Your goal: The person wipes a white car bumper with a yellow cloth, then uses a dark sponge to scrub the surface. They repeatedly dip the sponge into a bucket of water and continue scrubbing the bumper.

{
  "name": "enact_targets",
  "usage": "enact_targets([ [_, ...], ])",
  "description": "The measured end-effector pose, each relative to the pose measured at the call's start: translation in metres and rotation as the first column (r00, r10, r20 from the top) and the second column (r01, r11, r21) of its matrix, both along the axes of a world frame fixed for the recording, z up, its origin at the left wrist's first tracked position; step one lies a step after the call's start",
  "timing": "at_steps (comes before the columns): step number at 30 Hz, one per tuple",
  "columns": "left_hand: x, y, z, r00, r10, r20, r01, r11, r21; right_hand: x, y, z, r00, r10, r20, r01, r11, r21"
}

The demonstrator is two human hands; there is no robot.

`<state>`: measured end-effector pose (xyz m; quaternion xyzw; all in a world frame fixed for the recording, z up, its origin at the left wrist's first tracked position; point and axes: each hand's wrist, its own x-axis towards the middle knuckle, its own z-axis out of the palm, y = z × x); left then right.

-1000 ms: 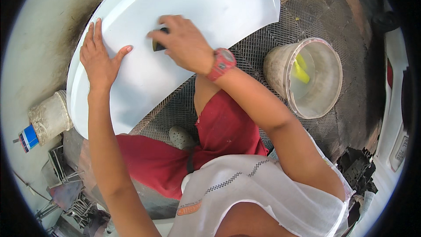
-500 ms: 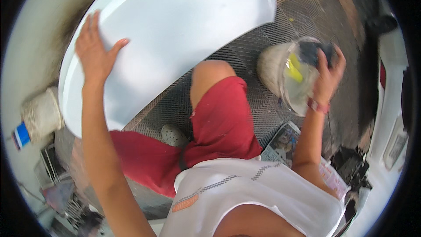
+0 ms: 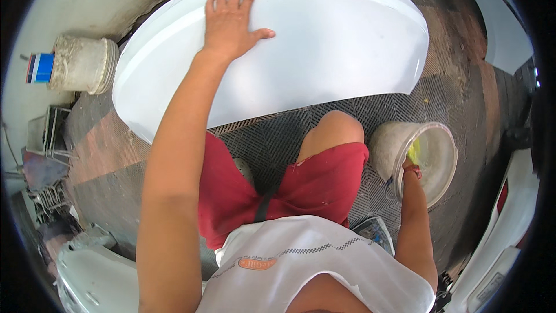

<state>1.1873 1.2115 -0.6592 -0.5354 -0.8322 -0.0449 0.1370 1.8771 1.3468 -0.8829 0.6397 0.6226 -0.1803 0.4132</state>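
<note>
My left hand (image 3: 229, 29) lies flat with spread fingers on a large white car body panel (image 3: 330, 46), shaped like a hood, near its raised far edge. To the right of my bent knee stands a grimy white bucket (image 3: 387, 146) with water in it. My right hand (image 3: 409, 164) reaches over the near rim down into this bucket; its fingers are hidden, so what it holds cannot be seen. Next to the hand, a bright yellow thing (image 3: 414, 150) shows inside the bucket. A red band sits on my right wrist.
Another dirty bucket (image 3: 81, 64) with a blue can (image 3: 40, 68) is by the wall at left. A ribbed dark mat (image 3: 284, 133) covers the floor. Newspaper (image 3: 375, 233) lies by my right side. White car parts (image 3: 503, 23) stand at the right; another white panel (image 3: 95, 278) is lower left.
My right hand, which held a dark block over the bucket, has gone down inside it. My left hand stays flat on the panel. The whole view has turned and shifted.
</note>
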Motion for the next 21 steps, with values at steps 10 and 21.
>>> enact_targets([
  [10, 0.003, -0.001, -0.014, 0.997, -0.055, 0.053, 0.046, 0.988, 0.150, -0.046, 0.023, 0.158, -0.325, -0.430, -0.843, 0.747, 0.429, -0.507],
  [21, 0.024, -0.022, -0.013, 0.940, -0.340, 0.031, 0.341, 0.926, -0.161, -0.482, -0.035, 0.277, -0.185, 0.154, -0.971, 0.092, 0.986, 0.138],
])
